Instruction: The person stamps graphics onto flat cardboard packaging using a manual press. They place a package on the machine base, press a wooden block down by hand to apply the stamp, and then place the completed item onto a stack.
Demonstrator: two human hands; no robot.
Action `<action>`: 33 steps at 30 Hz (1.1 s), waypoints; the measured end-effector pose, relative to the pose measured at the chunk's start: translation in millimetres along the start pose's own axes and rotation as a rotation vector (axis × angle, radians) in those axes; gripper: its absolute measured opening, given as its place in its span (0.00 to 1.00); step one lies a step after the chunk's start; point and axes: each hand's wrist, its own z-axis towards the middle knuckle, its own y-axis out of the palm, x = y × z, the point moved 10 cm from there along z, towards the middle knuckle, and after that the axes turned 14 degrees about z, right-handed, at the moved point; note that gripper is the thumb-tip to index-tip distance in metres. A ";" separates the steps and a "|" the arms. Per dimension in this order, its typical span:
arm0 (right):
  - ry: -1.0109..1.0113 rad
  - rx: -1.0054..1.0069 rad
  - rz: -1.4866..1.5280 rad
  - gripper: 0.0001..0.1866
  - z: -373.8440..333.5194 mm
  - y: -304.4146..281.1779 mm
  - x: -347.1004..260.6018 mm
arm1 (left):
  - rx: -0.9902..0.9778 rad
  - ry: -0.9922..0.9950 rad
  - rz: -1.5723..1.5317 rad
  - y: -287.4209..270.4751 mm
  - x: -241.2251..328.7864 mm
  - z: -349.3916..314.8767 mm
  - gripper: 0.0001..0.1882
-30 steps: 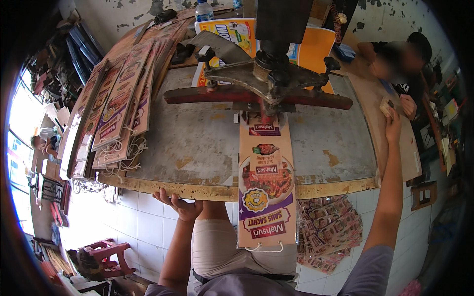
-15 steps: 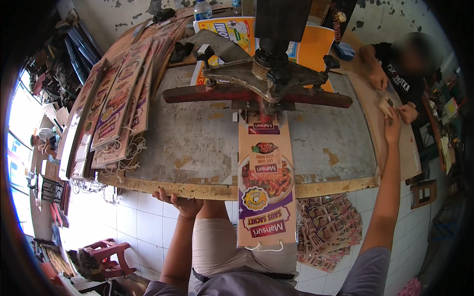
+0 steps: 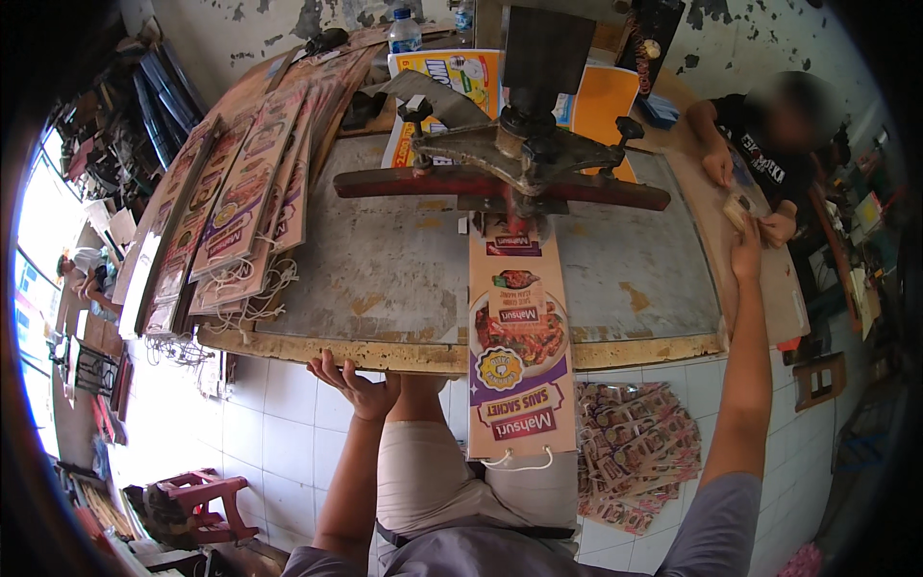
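Note:
My left hand is at the front edge of the worktable, palm up, with its fingers apart and nothing in them. Far to the right, my right hand has its fingers on the near end of a small tan, block-like thing with a dark patch. A co-worker's hand is close beside that thing. In front of me a long printed hanging card with a white cord at its near end lies under the red bar of a press. Its near half overhangs the table edge.
Stacked printed cards with cords lie on the left of the grey tabletop. Many more cards are piled on the tiled floor. A co-worker is at the right. Bottles stand at the back, a red stool at lower left.
The whole view has shifted slightly. My left hand's fingers have lifted and spread a little at the table edge. My right hand remains at the small tan thing; the hanging card keeps its place.

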 end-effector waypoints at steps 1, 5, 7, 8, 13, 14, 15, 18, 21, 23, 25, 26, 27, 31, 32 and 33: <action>0.019 -0.014 -0.059 0.34 -2.4 2.2 -0.1 | 0.005 -0.002 -0.004 -1.7 0.4 0.8 0.52; 0.048 0.036 -0.014 0.38 -19.0 -7.0 -12.0 | -0.009 0.011 -0.037 -6.8 2.1 4.5 0.50; 0.143 -0.018 -0.012 0.39 -35.5 -4.4 -21.5 | -0.011 0.018 -0.041 -9.8 4.5 7.3 0.49; 0.147 -0.010 -0.014 0.39 -39.4 -8.3 -28.6 | -0.018 0.021 -0.047 -11.0 6.2 8.8 0.47; 0.302 -0.262 -0.025 0.36 -69.1 -0.8 -31.0 | -0.044 0.037 -0.055 -18.7 6.3 11.6 0.44; 0.305 -0.255 -0.027 0.36 -73.6 -6.4 -34.2 | -0.042 0.039 -0.065 -18.9 7.6 12.8 0.44; 0.296 -0.271 -0.048 0.36 -82.0 -10.7 -41.7 | -0.044 0.042 -0.072 -18.7 8.9 13.0 0.44; 0.288 -0.284 -0.035 0.37 -102.6 -12.9 -70.1 | -0.068 0.053 -0.054 -21.8 5.5 12.6 0.44; 0.294 -0.272 0.002 0.36 -111.0 -18.9 -79.4 | -0.075 0.054 -0.057 -23.8 5.8 13.6 0.44; 0.290 -0.272 0.015 0.36 -111.1 -22.2 -80.4 | -0.066 0.044 -0.064 -24.8 8.0 14.4 0.43; 0.300 -0.261 0.009 0.35 -112.3 -22.8 -79.4 | -0.059 0.040 -0.066 -25.5 8.2 15.4 0.43; 0.301 -0.261 0.009 0.35 -111.4 -22.9 -77.5 | -0.060 0.038 -0.069 -24.9 8.3 15.7 0.43; 0.289 -0.260 0.035 0.35 -110.6 -22.2 -74.4 | -0.064 0.037 -0.073 -24.6 8.6 15.0 0.43; 0.290 -0.240 0.109 0.35 -111.3 -21.6 -69.1 | -0.059 0.029 -0.064 -22.8 9.2 13.9 0.43; 0.291 -0.242 0.111 0.35 -110.9 -21.8 -70.5 | -0.048 0.010 -0.069 -23.2 7.8 13.7 0.41; 0.293 -0.236 0.127 0.35 -110.7 -22.1 -71.6 | -0.037 -0.009 -0.074 -24.2 5.9 13.7 0.40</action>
